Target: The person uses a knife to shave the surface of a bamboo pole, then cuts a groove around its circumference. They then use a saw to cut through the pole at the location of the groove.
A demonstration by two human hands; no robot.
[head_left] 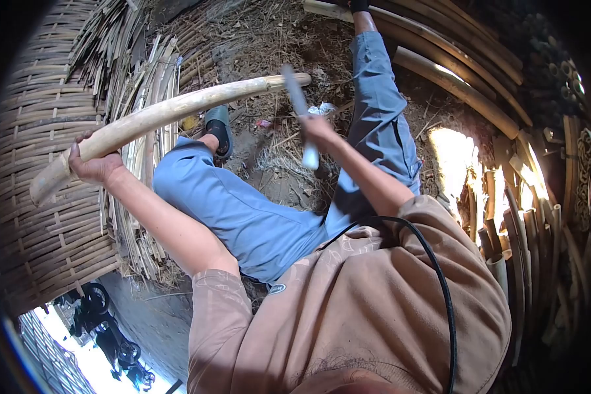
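Bamboo pole: one, pale and thick, which we find slanting across the view above the bent left leg, its far end over the littered ground (279,39) between the legs.
Left hand: we record the left hand (98,164) closed around the bamboo pole (177,105) near its lower-left end, with fingers wrapped over it.
Right hand: we record the right hand (318,130) closed on the knife (295,93), the butt of the handle showing below the fist.
Blade: blurred, crossing the far end of the pole in our view; whether it touches, we cannot tell.
Woven panel: we list the woven panel (39,230) at far left, behind the pole's lower end.
Split strips: we count a loose heap of split strips (134,210) beside that panel.
Stacked poles: we note several stacked poles (456,92) at upper right.
Footwear: we see a dark sandal (218,128) on the left foot.
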